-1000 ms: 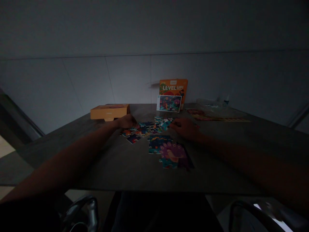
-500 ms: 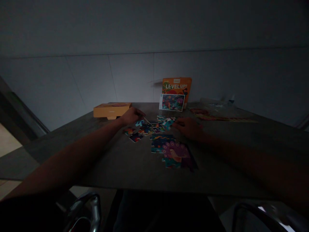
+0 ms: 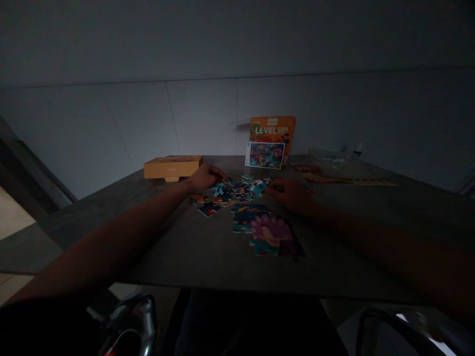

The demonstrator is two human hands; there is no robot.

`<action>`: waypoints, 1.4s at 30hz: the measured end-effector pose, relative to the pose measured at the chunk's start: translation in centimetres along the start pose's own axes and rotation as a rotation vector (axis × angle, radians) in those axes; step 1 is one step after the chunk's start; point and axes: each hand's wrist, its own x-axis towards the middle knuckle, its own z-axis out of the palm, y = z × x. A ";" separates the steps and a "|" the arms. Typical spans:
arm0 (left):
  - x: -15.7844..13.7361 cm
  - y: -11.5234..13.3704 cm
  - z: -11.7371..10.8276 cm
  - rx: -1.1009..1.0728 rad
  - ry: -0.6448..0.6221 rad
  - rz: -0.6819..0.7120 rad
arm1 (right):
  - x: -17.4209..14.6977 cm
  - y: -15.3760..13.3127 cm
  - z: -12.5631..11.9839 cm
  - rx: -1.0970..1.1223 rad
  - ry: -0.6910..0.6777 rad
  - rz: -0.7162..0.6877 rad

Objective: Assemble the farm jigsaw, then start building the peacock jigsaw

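Observation:
My left hand [image 3: 207, 177] reaches to the back left of a cluster of loose jigsaw puzzle pieces [image 3: 243, 190]. Its thumb and fingers are pinched on a dark puzzle piece, mostly hidden by the fingertips. At the cluster's right side, my right hand [image 3: 289, 193] has its fingers closed at the edge of a teal and white puzzle piece [image 3: 259, 189]. Nearer to me lies a joined puzzle section [image 3: 270, 232] showing a purple peacock and dark blue sea. A separate dark piece [image 3: 210, 209] with red on it lies to the left.
An orange box [image 3: 172, 169] stands at the back left. A picture card [image 3: 265, 155] leans on an orange "LEVEL UP!" package [image 3: 272, 127]. To the right lie a flat printed sheet [image 3: 315, 174] and clear plastic packaging [image 3: 334, 160]. The table's front edge [image 3: 237, 291] is close to me.
My left hand has shifted slightly right, and the tilted piece at its fingertips has come down among the others. My right hand stays nearly still.

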 end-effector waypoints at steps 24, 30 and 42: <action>-0.2 0.1 0.3 0.209 -0.019 0.122 | 0.0 0.2 0.0 0.043 0.005 -0.010; -1.9 2.4 2.5 0.153 -0.040 0.338 | -0.5 -0.5 0.1 0.116 -0.093 -0.150; -0.7 1.0 2.6 0.469 0.043 0.113 | -0.4 -0.6 0.1 0.059 -0.034 -0.119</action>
